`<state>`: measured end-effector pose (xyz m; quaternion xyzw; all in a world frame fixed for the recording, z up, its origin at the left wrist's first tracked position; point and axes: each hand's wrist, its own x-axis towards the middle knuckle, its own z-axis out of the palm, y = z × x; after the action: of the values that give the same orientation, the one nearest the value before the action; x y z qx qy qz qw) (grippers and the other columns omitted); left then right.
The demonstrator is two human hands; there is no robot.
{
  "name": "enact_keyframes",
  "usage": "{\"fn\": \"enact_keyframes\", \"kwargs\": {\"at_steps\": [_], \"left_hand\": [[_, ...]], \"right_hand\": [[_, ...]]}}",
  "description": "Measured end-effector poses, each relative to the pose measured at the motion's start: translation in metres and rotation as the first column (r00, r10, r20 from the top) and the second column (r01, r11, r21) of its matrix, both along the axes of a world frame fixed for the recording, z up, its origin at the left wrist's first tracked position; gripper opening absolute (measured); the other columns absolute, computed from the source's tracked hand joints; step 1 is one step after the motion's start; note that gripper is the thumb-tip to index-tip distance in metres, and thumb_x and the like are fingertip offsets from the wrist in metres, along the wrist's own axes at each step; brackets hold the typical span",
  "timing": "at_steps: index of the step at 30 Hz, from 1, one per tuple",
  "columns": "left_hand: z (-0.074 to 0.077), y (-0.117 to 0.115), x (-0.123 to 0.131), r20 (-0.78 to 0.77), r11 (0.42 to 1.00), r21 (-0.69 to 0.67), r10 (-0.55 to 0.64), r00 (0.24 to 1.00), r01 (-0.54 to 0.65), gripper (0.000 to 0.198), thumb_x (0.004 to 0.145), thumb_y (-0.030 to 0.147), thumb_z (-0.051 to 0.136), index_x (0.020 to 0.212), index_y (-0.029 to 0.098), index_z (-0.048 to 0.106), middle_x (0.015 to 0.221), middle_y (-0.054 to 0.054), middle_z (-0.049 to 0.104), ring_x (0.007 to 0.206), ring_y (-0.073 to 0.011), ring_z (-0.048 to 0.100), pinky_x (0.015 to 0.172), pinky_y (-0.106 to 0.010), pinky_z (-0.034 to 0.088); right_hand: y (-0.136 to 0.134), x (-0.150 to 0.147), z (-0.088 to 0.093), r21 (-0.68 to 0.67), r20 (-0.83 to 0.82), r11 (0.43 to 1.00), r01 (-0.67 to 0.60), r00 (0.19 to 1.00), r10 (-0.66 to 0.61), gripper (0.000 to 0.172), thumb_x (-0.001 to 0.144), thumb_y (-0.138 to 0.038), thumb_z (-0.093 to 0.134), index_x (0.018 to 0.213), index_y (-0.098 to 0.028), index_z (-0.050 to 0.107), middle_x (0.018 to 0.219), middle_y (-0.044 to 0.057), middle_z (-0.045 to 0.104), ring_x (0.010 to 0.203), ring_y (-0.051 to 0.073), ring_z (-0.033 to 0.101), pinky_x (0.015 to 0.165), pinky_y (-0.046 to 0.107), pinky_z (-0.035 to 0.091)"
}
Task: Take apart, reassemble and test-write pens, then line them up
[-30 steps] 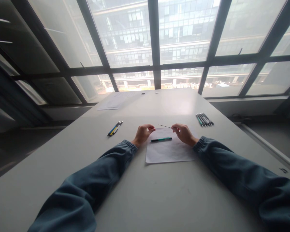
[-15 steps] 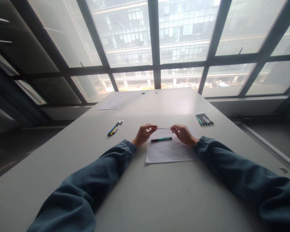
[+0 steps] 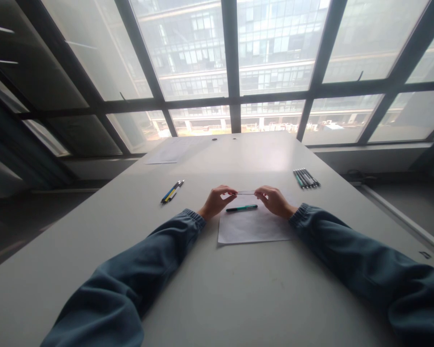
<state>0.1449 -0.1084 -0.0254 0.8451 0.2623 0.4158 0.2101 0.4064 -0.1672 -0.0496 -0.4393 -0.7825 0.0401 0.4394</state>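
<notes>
The left hand (image 3: 215,201) and the right hand (image 3: 275,201) face each other above the far part of a plain white sheet of paper (image 3: 255,231), each with thumb and fingers pinched narrow. Between their fingertips runs a thin, dark, straight rod (image 3: 246,194), held roughly level, with the left hand on one end and the right hand on the other; both ends are covered by the fingers, and the rod is too slim to tell more about it

Just nearer the wearer than the rod, a green and black slender pen (image 3: 241,208) lies crosswise on the sheet, apart from both hands. The sheet rests on a broad, smooth white surface (image 3: 202,294), its near left corner slightly raised

Left of the left hand, a small bunch of blue, yellow, black and white pens (image 3: 172,192) lies slanted on the surface. Beyond the right hand, to its right, a row of mostly black pens with a green one (image 3: 306,178) lies side by side. Farther off at the left edge are flat white papers (image 3: 162,155). Dark blue gathered-cuff sleeves (image 3: 166,248) cover both arms, and a large dark-framed window (image 3: 233,58) stands behind the surface
</notes>
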Motion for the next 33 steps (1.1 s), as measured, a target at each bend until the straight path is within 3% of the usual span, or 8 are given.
{"fn": "enact_keyframes", "kwargs": {"at_steps": [7, 20, 33], "left_hand": [[-0.0011, 0.0003, -0.0011, -0.009, 0.996, 0.04, -0.073, 0.997, 0.074, 0.013, 0.089, 0.03, 0.071, 0.093, 0.02, 0.077, 0.088, -0.006, 0.074, 0.082, -0.0174, 0.066, 0.077, -0.032, 0.055], [-0.0032, -0.0019, -0.0004, -0.061, 0.994, 0.072, -0.081, 0.995, 0.085, 0.022, 0.09, 0.038, 0.07, 0.094, 0.019, 0.079, 0.084, -0.009, 0.076, 0.079, -0.0188, 0.068, 0.077, -0.033, 0.055], [0.0044, -0.0085, 0.001, -0.241, 0.976, 0.218, 0.046, 0.969, 0.008, 0.022, 0.095, 0.036, 0.061, 0.088, 0.024, 0.078, 0.084, -0.005, 0.077, 0.086, -0.0195, 0.067, 0.088, -0.035, 0.047]], "right_hand": [[-0.0027, -0.002, 0.004, 0.046, 0.042, 0.998, -0.046, 0.998, 0.044, 0.025, 0.101, -0.031, 0.051, 0.09, -0.02, 0.07, 0.083, 0.006, 0.07, 0.075, 0.018, 0.062, 0.071, 0.03, 0.049], [-0.0069, -0.0018, 0.0073, 0.095, 0.145, 0.992, -0.084, 0.987, 0.07, 0.026, 0.102, -0.029, 0.049, 0.088, -0.02, 0.07, 0.078, 0.006, 0.069, 0.072, 0.018, 0.061, 0.072, 0.03, 0.047], [-0.0073, -0.0045, 0.0082, 0.094, 0.216, 0.992, -0.084, 0.974, 0.062, 0.026, 0.101, -0.028, 0.05, 0.088, -0.02, 0.071, 0.079, 0.007, 0.072, 0.072, 0.019, 0.063, 0.074, 0.032, 0.048]]}}
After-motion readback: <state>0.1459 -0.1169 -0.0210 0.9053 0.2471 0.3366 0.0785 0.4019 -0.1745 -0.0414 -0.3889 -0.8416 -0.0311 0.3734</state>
